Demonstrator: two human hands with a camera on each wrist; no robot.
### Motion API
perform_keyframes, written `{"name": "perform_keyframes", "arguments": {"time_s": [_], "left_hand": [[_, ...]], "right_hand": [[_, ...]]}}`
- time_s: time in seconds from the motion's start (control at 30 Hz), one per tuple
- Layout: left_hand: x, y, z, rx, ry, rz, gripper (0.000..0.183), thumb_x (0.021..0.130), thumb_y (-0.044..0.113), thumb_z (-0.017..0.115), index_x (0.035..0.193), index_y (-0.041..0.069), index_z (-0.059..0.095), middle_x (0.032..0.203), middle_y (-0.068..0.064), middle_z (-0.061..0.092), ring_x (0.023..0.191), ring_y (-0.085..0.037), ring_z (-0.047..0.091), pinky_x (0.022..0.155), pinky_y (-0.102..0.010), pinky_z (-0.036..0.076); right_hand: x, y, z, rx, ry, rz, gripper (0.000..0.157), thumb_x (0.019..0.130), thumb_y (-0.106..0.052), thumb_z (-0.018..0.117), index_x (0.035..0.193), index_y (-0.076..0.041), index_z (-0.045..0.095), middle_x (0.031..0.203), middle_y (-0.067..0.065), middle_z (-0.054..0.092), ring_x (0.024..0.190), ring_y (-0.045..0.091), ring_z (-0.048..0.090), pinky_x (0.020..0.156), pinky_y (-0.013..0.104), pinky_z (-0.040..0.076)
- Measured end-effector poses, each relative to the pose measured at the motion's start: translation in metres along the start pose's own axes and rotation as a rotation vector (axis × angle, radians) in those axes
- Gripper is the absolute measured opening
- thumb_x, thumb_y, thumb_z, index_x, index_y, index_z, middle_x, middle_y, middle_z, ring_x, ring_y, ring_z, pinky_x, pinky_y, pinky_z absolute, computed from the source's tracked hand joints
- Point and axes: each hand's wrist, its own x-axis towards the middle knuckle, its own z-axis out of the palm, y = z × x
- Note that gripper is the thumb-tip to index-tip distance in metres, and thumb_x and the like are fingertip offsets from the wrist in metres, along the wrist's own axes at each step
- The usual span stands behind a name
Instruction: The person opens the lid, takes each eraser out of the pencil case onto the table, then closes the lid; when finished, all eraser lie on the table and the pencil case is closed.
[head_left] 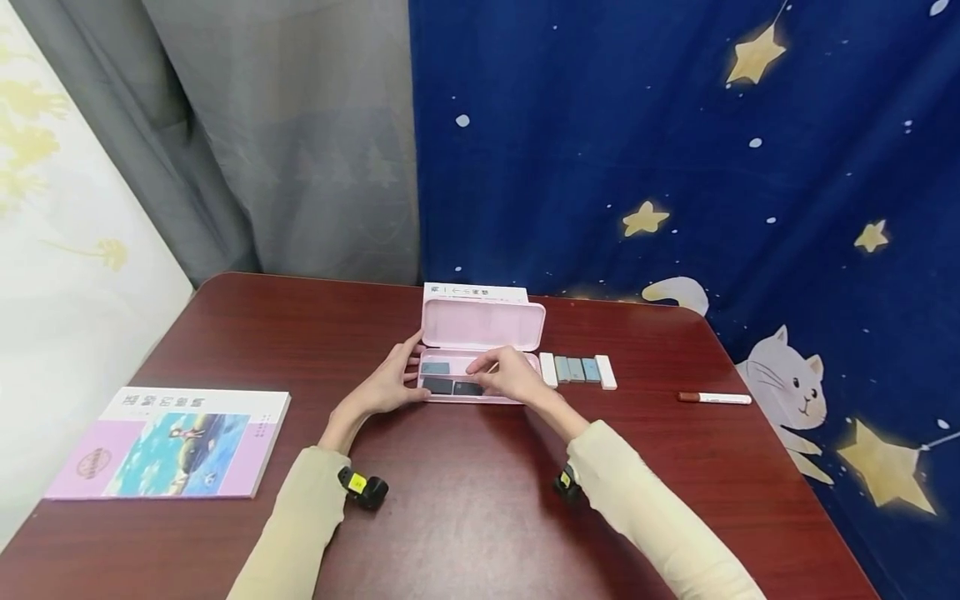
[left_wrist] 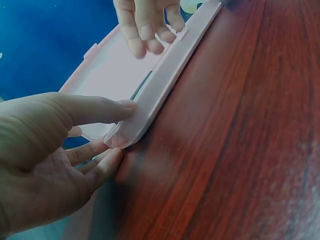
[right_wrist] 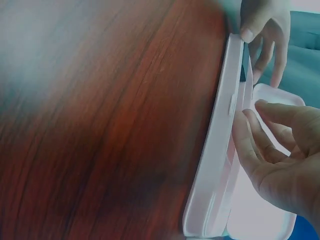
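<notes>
On the glossy red-brown wooden bench [head_left: 465, 517], near its far edge, a pink rectangular hard-walled case [right_wrist: 212, 155] lies open before you.
Judging by its thin walls, expect light, stiff, slightly slippery plastic; hold it by the end walls rather than the upright pink lid [head_left: 483, 325]. Your bare left hand [head_left: 388, 383] grips the left end, thumb pressed across the front wall, the other fingers along the end, wrist low beside it. Your bare right hand [head_left: 512, 377] arches over the middle and right, palm inward, its fingers loosely bent, thumb apart, nothing visible between them. Inside, the flat dark rectangular blocks [head_left: 438, 385] and the blue-grey rectangular block [head_left: 435, 367] look light and firm; pinch each by opposite edges.
</notes>
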Motion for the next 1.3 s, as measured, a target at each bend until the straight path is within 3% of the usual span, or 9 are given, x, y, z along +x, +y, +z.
{"name": "perform_keyframes", "arguments": {"time_s": [0.2, 0.43, 0.6, 1.03, 1.3], "left_hand": [[-0.004, 0.021, -0.001, 0.004, -0.016, -0.026, 0.094, 0.074, -0.019, 0.068, 0.148, -0.012, 0.01, 0.132, -0.038, 0.027, 0.122, -0.053, 0.035, 0.102, -0.057, 0.036], [-0.004, 0.017, -0.002, -0.01, -0.014, -0.017, 0.096, 0.073, -0.018, 0.069, 0.148, -0.011, 0.01, 0.133, -0.038, 0.027, 0.122, -0.053, 0.035, 0.102, -0.058, 0.036], [-0.005, 0.014, -0.002, -0.018, -0.004, -0.003, 0.097, 0.073, -0.018, 0.07, 0.148, -0.011, 0.01, 0.133, -0.038, 0.028, 0.122, -0.053, 0.035, 0.102, -0.06, 0.036], [-0.004, 0.015, -0.001, -0.007, -0.004, -0.002, 0.096, 0.073, -0.018, 0.07, 0.148, -0.012, 0.01, 0.133, -0.038, 0.028, 0.121, -0.053, 0.035, 0.101, -0.059, 0.036], [-0.004, 0.015, 0.0, -0.006, -0.003, -0.007, 0.096, 0.073, -0.018, 0.07, 0.148, -0.012, 0.011, 0.133, -0.038, 0.028, 0.121, -0.054, 0.036, 0.101, -0.059, 0.037]], "right_hand": [[0.003, -0.006, 0.008, -0.127, -0.003, -0.048, 0.01, 0.084, 0.001, 0.07, 0.091, -0.003, 0.076, 0.08, 0.005, 0.071, 0.066, 0.016, 0.065, 0.056, 0.02, 0.054], [0.007, -0.013, 0.016, -0.373, 0.001, -0.18, 0.009, 0.083, 0.001, 0.072, 0.089, -0.003, 0.077, 0.079, 0.002, 0.072, 0.07, 0.011, 0.062, 0.067, 0.024, 0.051], [0.008, -0.015, 0.024, -0.473, -0.002, -0.211, 0.01, 0.083, 0.0, 0.072, 0.092, -0.003, 0.077, 0.081, 0.004, 0.072, 0.075, 0.011, 0.064, 0.071, 0.026, 0.053], [0.003, -0.018, 0.026, -0.549, 0.052, -0.125, 0.009, 0.08, -0.01, 0.078, 0.086, -0.014, 0.073, 0.084, -0.003, 0.061, 0.08, 0.011, 0.06, 0.066, 0.027, 0.051], [0.003, -0.017, 0.024, -0.508, 0.041, -0.114, 0.01, 0.081, -0.008, 0.077, 0.086, -0.014, 0.071, 0.077, -0.007, 0.066, 0.074, 0.008, 0.061, 0.064, 0.027, 0.051]]}}
